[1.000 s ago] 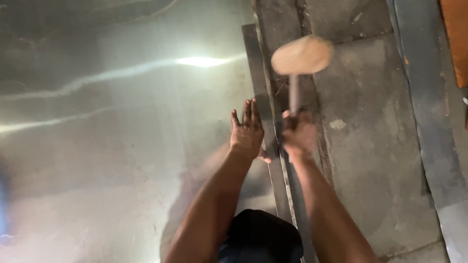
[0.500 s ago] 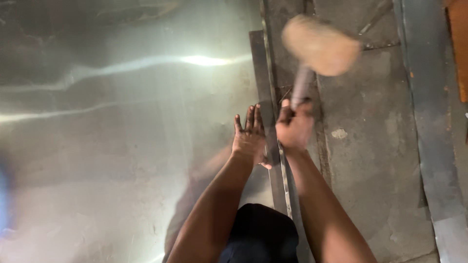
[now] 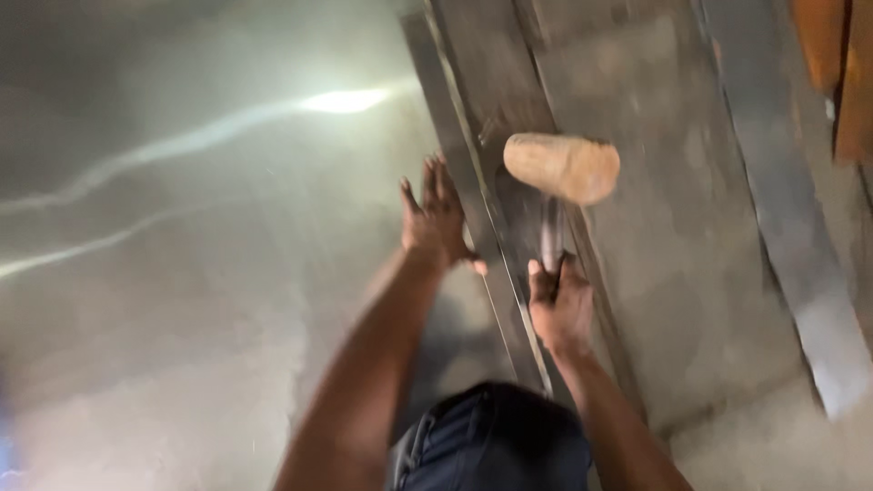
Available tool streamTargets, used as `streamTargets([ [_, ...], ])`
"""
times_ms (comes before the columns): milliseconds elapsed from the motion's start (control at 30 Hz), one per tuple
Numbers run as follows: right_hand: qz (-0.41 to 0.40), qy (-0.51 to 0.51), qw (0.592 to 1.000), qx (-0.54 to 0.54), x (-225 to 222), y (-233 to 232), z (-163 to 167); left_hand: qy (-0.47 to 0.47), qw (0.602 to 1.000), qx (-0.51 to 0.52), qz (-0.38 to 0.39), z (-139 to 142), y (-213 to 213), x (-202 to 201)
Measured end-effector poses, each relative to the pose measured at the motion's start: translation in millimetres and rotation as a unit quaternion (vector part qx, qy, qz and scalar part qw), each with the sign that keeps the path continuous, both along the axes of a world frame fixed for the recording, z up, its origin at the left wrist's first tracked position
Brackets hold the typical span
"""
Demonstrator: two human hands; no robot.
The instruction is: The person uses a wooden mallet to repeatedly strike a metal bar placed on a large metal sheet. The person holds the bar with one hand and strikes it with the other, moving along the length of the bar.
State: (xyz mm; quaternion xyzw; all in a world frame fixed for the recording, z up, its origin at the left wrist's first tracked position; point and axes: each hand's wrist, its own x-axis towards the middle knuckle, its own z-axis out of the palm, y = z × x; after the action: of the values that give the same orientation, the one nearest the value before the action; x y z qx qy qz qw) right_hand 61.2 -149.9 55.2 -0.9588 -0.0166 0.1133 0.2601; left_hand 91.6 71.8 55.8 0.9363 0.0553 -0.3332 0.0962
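My right hand (image 3: 561, 305) grips the handle of a mallet (image 3: 562, 168) with a tan, rounded head. The head hangs over a long grey metal strip (image 3: 473, 182) that runs away from me along the edge of a shiny metal sheet (image 3: 200, 255). My left hand (image 3: 436, 218) lies flat, fingers spread, on the sheet right beside the strip. The picture is motion-blurred.
A grey concrete floor (image 3: 673, 273) lies right of the strip. Another long flat metal bar (image 3: 782, 209) crosses it at the far right. Orange-brown wood (image 3: 841, 64) shows in the top right corner. My knee in dark trousers (image 3: 496, 445) fills the bottom centre.
The mallet head has come down from its raised position toward the strip. My right hand has dropped lower and nearer. The left hand stays flat on the sheet.
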Motion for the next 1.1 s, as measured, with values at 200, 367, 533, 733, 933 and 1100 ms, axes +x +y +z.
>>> streamTargets([
  [200, -0.049, 0.006, 0.999, 0.019, -137.9, -109.6, 1.0, -0.015, 1.0, 0.011, 0.002, -13.5, -7.3, -0.8],
  [367, -0.066, -0.007, 0.998, 0.02, -201.9, -159.7, -1.8, -0.032, 0.999, 0.012, -0.009, -18.6, -13.5, -3.3],
  [533, -0.136, 0.027, 0.99, -0.03, -241.1, -213.8, 5.2, -0.041, 0.999, -0.001, 0.025, -14.5, -15.6, -6.3],
  [733, 0.014, 0.027, 0.999, -0.034, -275.5, -246.3, -4.8, -0.055, 0.998, 0.021, 0.018, -23.1, -24.3, -9.1],
  [933, 0.091, -0.064, 0.993, -0.03, -275.0, -249.3, -15.8, -0.055, 0.998, 0.034, 0.007, -39.0, -15.4, -11.7],
  [1100, -0.191, 0.079, 0.978, -0.039, -267.0, -271.2, -14.7, -0.341, 0.912, -0.203, -0.108, -30.9, -98.8, -32.8],
])
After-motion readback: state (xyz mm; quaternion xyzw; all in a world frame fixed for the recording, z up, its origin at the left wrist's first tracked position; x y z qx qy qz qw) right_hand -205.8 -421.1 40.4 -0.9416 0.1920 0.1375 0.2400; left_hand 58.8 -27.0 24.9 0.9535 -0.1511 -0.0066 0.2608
